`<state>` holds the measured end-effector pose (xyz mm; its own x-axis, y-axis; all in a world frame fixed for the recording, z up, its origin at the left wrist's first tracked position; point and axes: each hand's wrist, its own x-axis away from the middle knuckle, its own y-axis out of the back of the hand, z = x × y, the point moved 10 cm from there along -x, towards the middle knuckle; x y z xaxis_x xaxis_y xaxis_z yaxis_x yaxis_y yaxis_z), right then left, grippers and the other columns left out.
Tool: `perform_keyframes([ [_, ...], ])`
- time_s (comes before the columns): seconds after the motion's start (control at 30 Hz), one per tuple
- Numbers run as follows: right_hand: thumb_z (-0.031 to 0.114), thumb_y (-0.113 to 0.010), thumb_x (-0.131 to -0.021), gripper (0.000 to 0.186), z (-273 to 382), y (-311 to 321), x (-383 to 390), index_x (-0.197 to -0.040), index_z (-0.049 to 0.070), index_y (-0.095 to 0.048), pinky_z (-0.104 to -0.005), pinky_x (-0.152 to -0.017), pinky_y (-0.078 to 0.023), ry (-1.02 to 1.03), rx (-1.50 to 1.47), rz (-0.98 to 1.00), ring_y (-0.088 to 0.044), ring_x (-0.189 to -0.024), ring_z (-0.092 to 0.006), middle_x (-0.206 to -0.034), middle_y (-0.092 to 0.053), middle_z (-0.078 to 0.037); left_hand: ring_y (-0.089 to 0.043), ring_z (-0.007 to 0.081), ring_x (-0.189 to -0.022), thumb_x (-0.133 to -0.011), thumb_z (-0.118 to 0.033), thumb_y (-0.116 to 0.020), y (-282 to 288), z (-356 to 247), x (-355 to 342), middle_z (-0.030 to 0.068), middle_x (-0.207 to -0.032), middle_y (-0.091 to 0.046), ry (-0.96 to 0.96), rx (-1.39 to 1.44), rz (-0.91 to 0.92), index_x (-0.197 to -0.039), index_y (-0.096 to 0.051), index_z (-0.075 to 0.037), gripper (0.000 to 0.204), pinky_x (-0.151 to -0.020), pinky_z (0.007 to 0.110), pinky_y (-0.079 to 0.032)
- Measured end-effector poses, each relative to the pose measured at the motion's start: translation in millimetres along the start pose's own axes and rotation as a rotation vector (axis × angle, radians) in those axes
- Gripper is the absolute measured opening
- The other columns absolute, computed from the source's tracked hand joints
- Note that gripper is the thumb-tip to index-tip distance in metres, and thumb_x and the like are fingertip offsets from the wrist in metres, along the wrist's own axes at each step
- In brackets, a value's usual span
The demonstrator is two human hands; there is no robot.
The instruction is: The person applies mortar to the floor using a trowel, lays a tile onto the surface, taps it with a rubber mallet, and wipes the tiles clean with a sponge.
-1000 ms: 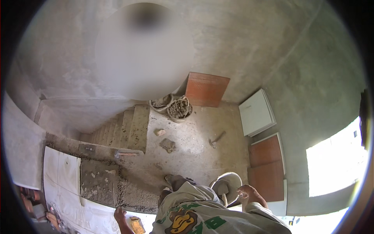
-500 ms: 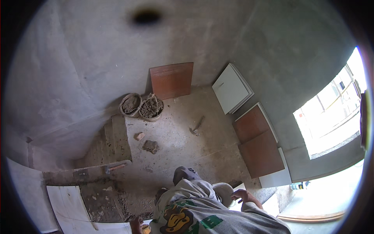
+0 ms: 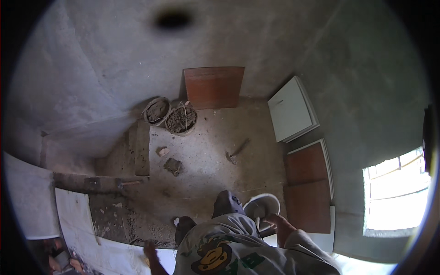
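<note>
Below me are my grey printed shirt and dark-clad legs. On my right, a light bucket (image 3: 263, 201) holds a grey substance and a pale stick-like piece. My right hand (image 3: 277, 222) is at its near rim with curled fingers; what they hold is hard to make out. My left hand (image 3: 151, 252) hangs low at the left, over or beside a white tiled ledge (image 3: 73, 215), dim and blurred, fingers unclear. Rough wet-looking mortar (image 3: 137, 229) covers part of the surface beside that tile.
Two buckets of rubble (image 3: 180, 119) stand by descending stairs (image 3: 140, 151). A hammer-like tool (image 3: 231, 156) and stones (image 3: 173, 166) lie on the floor. Red-brown boards (image 3: 213, 87) and white panels (image 3: 291, 110) lean on the walls. A bright opening (image 3: 392, 197) is at the right.
My view has swung and shifted over the room. My right leg reaches farther forward. The bucket by my right hand shows more fully than half a second ago, as does my left hand.
</note>
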<state>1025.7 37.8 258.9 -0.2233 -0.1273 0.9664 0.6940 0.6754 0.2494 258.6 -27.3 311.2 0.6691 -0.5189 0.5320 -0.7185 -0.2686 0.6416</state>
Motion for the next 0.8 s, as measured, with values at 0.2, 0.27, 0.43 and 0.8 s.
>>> perform_keyframes([
  [0.2,0.037,-0.058,-0.085,0.041,70.2,64.8,-131.0,-0.117,0.013,-0.067,-0.0427,-0.087,-0.053,0.338,0.645,0.001,-0.064,-0.11,-0.0264,-0.12,-0.066,-0.012,-0.063,0.0213,-0.082,-0.088,-0.018,-0.064,-38.7,-51.0,114.8,0.0141,-0.093,-0.068,-0.223,-0.119,-0.08,-0.129,-0.053,0.006,0.049,-0.074,0.037,-0.051],
  [0.27,0.037,-0.054,-0.085,0.041,45.3,118.0,-186.8,-0.119,0.017,-0.067,-0.0427,-0.094,-0.05,0.076,0.298,-0.138,-0.063,-0.112,-0.0282,-0.122,-0.065,-0.01,-0.058,0.0128,-0.072,-0.089,-0.016,-0.063,-8.2,-28.6,136.6,0.0093,-0.088,-0.065,-0.081,-0.037,-0.115,-0.131,-0.051,0.007,0.05,-0.065,0.027,-0.049],
  [0.43,0.031,-0.061,-0.086,0.028,79.1,211.0,-261.2,-0.079,0.005,-0.069,-0.0346,-0.046,-0.051,0.285,0.382,-0.406,-0.064,-0.057,-0.0184,-0.068,-0.066,-0.011,-0.061,0.0185,-0.077,-0.091,-0.018,-0.063,38.7,72.2,233.6,0.0167,-0.102,-0.064,0.31,0.389,-0.488,-0.137,-0.042,0.004,0.056,-0.058,0.028,-0.05],
  [0.8,0.029,-0.056,-0.09,0.047,99.8,204.6,-321.5,-0.13,0.008,-0.047,-0.0533,-0.083,-0.05,0.105,0.128,-0.188,-0.058,-0.108,-0.0413,-0.124,-0.055,-0.022,-0.062,0.0298,-0.111,-0.085,-0.042,-0.069,-43.6,-43.0,280.6,0.0198,-0.118,-0.065,0.267,-0.199,-0.425,-0.131,-0.055,-0.002,0.062,-0.097,0.036,-0.047],
])
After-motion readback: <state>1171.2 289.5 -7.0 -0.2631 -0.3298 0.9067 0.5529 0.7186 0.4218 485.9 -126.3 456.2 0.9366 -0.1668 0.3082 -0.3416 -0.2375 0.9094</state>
